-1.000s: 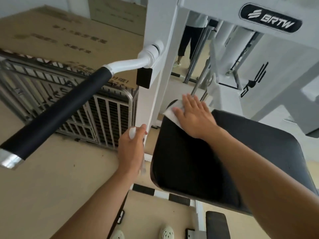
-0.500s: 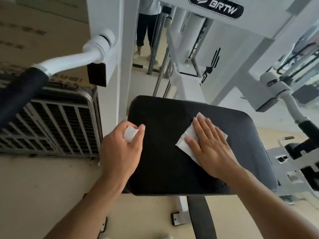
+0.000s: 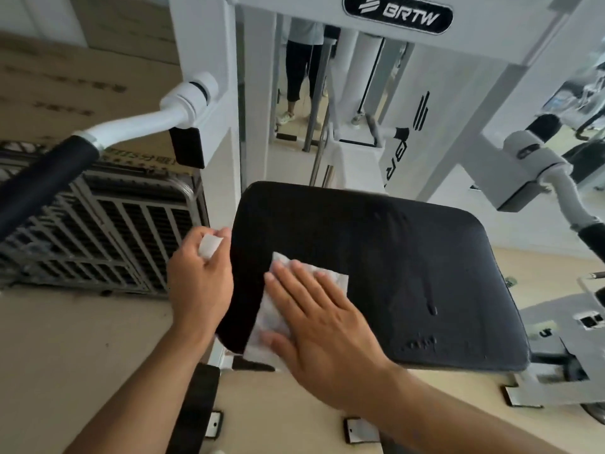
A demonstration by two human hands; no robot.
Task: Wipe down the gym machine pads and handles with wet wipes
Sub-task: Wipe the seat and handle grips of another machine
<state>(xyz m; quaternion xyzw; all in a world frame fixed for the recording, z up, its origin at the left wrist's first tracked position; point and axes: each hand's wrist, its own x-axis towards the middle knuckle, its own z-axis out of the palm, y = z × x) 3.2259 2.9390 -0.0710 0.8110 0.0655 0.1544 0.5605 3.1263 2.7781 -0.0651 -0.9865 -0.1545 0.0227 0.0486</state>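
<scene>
Head view: right hand (image 3: 322,319) lies flat, fingers straight, pressing a white wet wipe (image 3: 330,279) onto the near-left part of the black seat pad (image 3: 409,273). Left hand (image 3: 199,286), beside the pad's left edge, pinches a small white piece (image 3: 209,245).

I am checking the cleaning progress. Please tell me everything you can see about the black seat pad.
The black seat pad is a broad rectangle with rounded corners, covered in what looks like leather-like vinyl. It sits on the white machine frame, tilted in this view. Wet streaks and droplets shine on its right and front parts. The right hand presses a white wet wipe flat on its left part. The left hand, holding a small white object, is at its left edge.
</scene>
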